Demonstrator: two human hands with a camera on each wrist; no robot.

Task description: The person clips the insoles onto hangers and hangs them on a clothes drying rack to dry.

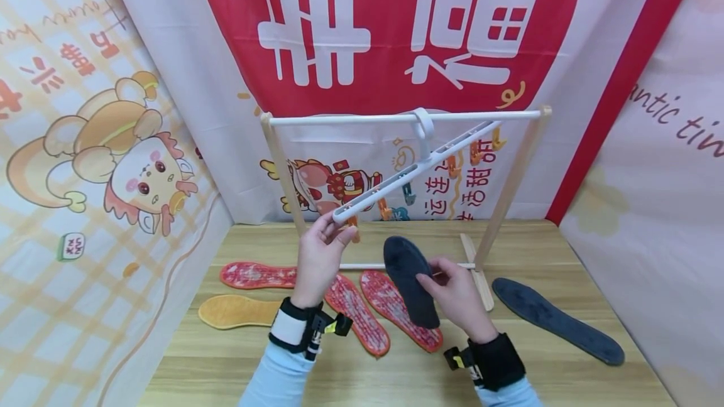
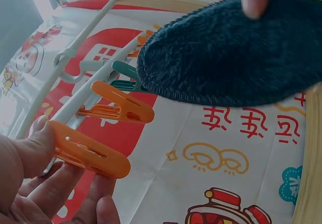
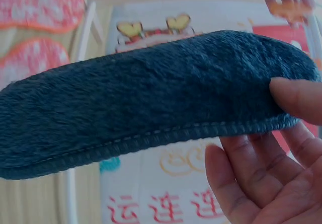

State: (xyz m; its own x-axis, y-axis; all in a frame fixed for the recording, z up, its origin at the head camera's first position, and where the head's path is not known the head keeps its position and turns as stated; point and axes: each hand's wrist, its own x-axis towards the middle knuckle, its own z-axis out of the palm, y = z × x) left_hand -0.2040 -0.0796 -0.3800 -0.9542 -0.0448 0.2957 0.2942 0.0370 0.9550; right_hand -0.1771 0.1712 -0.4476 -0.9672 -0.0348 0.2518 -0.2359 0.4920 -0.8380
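A pale clip hanger [image 1: 390,187] hangs slantwise by its hook from the rack's top bar, with orange and teal clips along it. My left hand [image 1: 318,262] pinches its lower left end, right by an orange clothespin [image 2: 90,151]. Thumb on top and fingers beneath show in the left wrist view. Between thumb and fingers, my right hand [image 1: 459,297] holds a dark fuzzy insole [image 1: 404,275] by its edge, below the hanger. In the left wrist view the insole's rounded end overlaps a green clothespin [image 2: 126,78]; whether they touch I cannot tell.
A wooden rack with a white top bar [image 1: 351,120] stands at the back. Red-and-white insoles [image 1: 362,316] and a yellow insole [image 1: 237,311] lie on the wooden table [image 1: 396,382]. Another dark insole [image 1: 557,319] lies at the right. Printed cloths [image 1: 170,5] surround the table.
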